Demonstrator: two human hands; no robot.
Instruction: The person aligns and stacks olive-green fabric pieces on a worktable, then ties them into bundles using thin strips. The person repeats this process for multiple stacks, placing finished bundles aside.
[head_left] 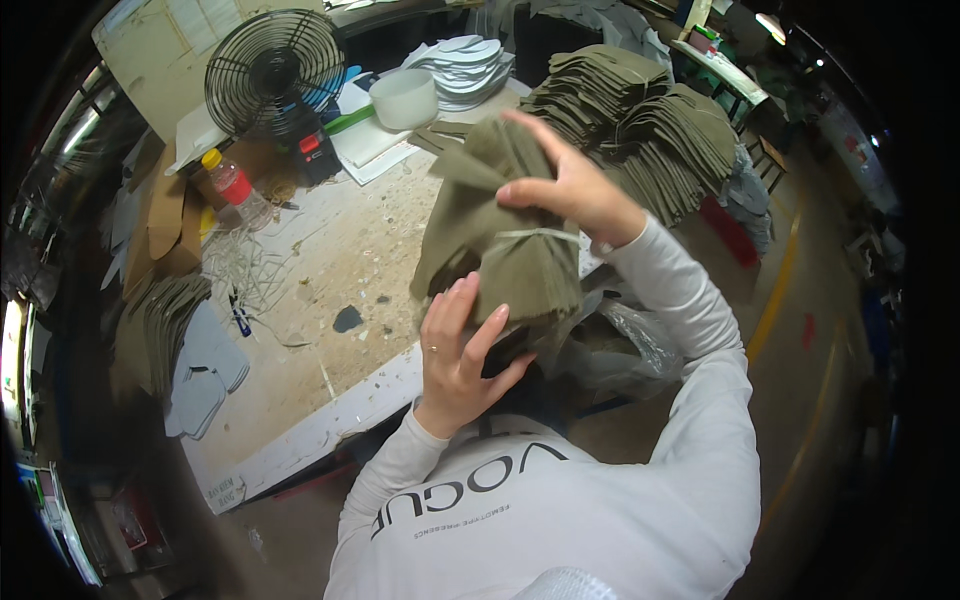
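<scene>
A bundle of olive-green cut fabric pieces [520, 265], tied round with a pale strip [537, 234], is tilted up at the table's front right edge. My right hand [575, 185] grips its upper part, thumb across the front and fingers round the far side. Several layers fan apart at the top left of the bundle. Against its lower left edge, my left hand [463, 350] is open, with fingers spread and the fingertips at the cloth. A crumpled clear plastic bag [635, 340] hangs just below and right of the bundle.
Stacks of olive fabric pieces [660, 140] stand at the back right. On the worn table [340, 290] are a black fan [275, 75], a bottle with a yellow cap [237, 190], a white bowl [404, 98], white cut pieces [462, 70], loose pale strips [245, 265] and a blue pen [240, 315].
</scene>
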